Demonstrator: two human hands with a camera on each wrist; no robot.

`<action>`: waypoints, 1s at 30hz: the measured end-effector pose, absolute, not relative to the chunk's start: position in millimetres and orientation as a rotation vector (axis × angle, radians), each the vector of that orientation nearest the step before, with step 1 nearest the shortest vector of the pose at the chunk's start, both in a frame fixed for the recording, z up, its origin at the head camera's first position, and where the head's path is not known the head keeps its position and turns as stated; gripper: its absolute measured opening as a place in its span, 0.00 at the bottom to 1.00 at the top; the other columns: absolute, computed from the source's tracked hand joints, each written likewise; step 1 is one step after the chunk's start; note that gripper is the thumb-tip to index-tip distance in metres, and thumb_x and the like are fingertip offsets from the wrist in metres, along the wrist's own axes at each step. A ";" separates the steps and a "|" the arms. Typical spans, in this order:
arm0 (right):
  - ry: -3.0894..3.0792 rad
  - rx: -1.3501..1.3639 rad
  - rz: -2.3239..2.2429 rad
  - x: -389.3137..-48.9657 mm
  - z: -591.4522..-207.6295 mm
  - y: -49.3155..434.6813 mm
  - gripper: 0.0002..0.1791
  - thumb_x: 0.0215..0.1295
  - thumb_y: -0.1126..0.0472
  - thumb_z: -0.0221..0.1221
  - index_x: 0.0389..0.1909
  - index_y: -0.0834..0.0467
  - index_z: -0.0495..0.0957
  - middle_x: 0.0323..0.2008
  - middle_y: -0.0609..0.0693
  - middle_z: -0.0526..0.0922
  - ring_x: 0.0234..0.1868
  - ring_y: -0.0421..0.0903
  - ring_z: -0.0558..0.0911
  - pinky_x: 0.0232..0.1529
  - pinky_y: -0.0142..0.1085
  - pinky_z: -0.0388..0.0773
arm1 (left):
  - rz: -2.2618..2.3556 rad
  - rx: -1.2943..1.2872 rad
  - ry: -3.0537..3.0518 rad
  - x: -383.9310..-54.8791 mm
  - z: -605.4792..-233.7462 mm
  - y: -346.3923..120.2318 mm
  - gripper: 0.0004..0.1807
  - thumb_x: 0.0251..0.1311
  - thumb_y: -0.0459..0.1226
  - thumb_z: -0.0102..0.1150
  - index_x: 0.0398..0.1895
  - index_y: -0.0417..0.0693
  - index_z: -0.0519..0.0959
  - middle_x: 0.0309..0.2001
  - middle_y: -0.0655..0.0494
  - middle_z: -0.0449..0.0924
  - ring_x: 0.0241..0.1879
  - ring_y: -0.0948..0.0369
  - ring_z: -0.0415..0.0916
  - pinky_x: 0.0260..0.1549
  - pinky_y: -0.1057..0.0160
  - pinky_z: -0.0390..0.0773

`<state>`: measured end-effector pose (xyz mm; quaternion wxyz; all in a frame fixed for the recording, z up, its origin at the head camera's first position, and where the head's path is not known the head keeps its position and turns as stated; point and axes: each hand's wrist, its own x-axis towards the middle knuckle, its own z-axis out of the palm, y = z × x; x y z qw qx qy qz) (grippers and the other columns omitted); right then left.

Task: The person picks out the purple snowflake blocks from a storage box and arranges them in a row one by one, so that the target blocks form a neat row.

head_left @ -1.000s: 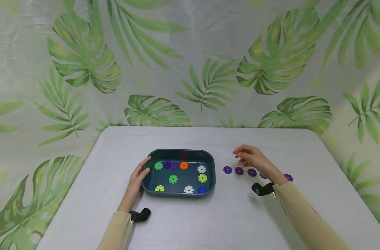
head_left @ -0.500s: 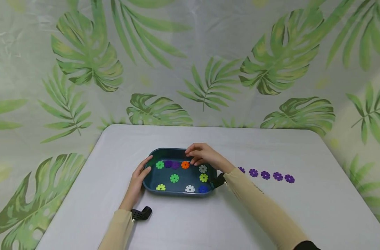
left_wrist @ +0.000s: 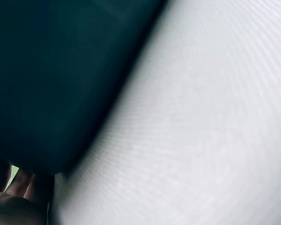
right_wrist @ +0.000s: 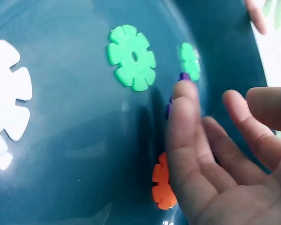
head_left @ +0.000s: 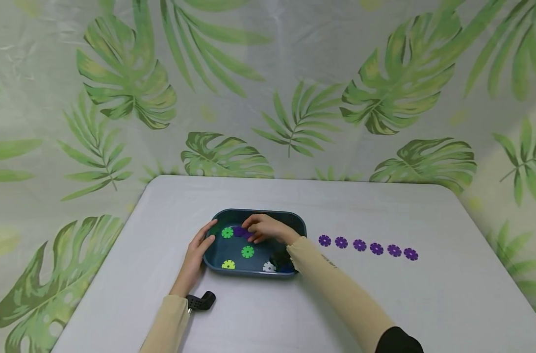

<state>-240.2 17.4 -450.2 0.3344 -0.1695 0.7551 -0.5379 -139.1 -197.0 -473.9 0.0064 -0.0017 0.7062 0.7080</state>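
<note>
My left hand [head_left: 194,257] grips the left end of a dark teal tray [head_left: 259,274], its thumb over the rim. In the left wrist view, fingers [left_wrist: 25,185] show beside the tray's dark wall. My right hand [head_left: 268,229] is inside the tray with its fingers apart and nothing between them. Its fingertips are right at two overlapping purple flower-shaped discs [head_left: 239,231], partly hidden behind them. The right wrist view has an orange disc [right_wrist: 164,185] beside the fingers and a green disc [right_wrist: 132,58] beyond.
Another green disc [head_left: 227,233], a yellow-green disc [head_left: 228,264] and a white disc [head_left: 269,266] lie in the tray; the right wrist covers its right part. Right of the tray, several purple discs [head_left: 359,245] form a row on the white table [head_left: 360,208].
My right hand has moved left from above the purple row, over the tray's right rim, to the purple discs in the tray. My left hand stays at the tray's left end.
</note>
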 end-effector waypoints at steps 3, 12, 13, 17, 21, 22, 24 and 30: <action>1.992 -0.425 -1.375 -238.9 -451.2 14.5 0.14 0.69 0.71 0.45 0.53 0.70 0.72 0.48 0.61 0.74 0.40 0.55 0.81 0.43 0.42 0.80 | 2.208 -0.004 2.216 -138.7 -473.3 -196.7 0.25 0.72 0.38 0.46 0.71 0.48 0.62 0.73 0.53 0.50 0.73 0.58 0.42 0.69 0.53 0.44; 2.063 -0.468 -1.292 -233.9 -449.3 12.7 0.14 0.67 0.73 0.46 0.49 0.69 0.75 0.45 0.59 0.76 0.38 0.51 0.79 0.46 0.41 0.79 | 2.225 0.014 2.210 -138.4 -472.1 -196.8 0.25 0.72 0.37 0.46 0.71 0.48 0.62 0.73 0.53 0.51 0.72 0.59 0.43 0.69 0.54 0.44; 2.072 -0.480 -1.279 -233.9 -449.8 12.3 0.14 0.66 0.73 0.46 0.48 0.69 0.75 0.44 0.59 0.76 0.37 0.50 0.78 0.45 0.41 0.79 | 2.224 0.013 2.210 -138.3 -472.0 -196.8 0.25 0.72 0.38 0.47 0.71 0.48 0.62 0.73 0.53 0.51 0.72 0.58 0.43 0.69 0.54 0.44; 2.107 -0.514 -1.231 -232.3 -449.8 10.1 0.13 0.65 0.74 0.48 0.48 0.68 0.76 0.42 0.59 0.77 0.35 0.49 0.78 0.41 0.39 0.79 | 2.218 0.007 2.212 -138.2 -471.8 -196.9 0.25 0.72 0.39 0.47 0.71 0.49 0.62 0.73 0.54 0.51 0.72 0.59 0.43 0.69 0.54 0.44; 2.147 -0.545 -1.207 -231.1 -451.5 6.2 0.12 0.62 0.76 0.50 0.45 0.68 0.76 0.36 0.58 0.77 0.30 0.48 0.81 0.35 0.38 0.81 | 2.217 0.004 2.205 -138.3 -471.9 -197.1 0.25 0.72 0.39 0.47 0.71 0.49 0.62 0.73 0.54 0.51 0.72 0.59 0.43 0.69 0.54 0.44; 2.166 -0.544 -1.204 -231.0 -452.2 5.1 0.11 0.62 0.76 0.51 0.43 0.68 0.77 0.33 0.57 0.77 0.29 0.48 0.81 0.34 0.38 0.81 | 2.219 0.004 2.203 -138.3 -471.9 -197.1 0.25 0.72 0.39 0.47 0.71 0.49 0.62 0.73 0.54 0.51 0.72 0.59 0.43 0.69 0.54 0.44; 2.205 -0.535 -1.201 -230.6 -452.9 3.4 0.08 0.61 0.76 0.52 0.39 0.67 0.77 0.28 0.55 0.77 0.26 0.46 0.81 0.31 0.37 0.81 | 2.219 0.002 2.200 -138.6 -472.3 -197.2 0.26 0.72 0.39 0.47 0.71 0.48 0.62 0.73 0.54 0.51 0.72 0.59 0.43 0.69 0.54 0.44; 2.192 -0.505 -1.276 -229.7 -447.7 8.3 0.06 0.65 0.73 0.53 0.39 0.66 0.77 0.24 0.52 0.75 0.20 0.42 0.77 0.27 0.36 0.80 | 2.218 0.017 2.215 -138.8 -473.9 -197.9 0.26 0.72 0.39 0.47 0.71 0.48 0.62 0.73 0.54 0.51 0.72 0.59 0.43 0.69 0.54 0.44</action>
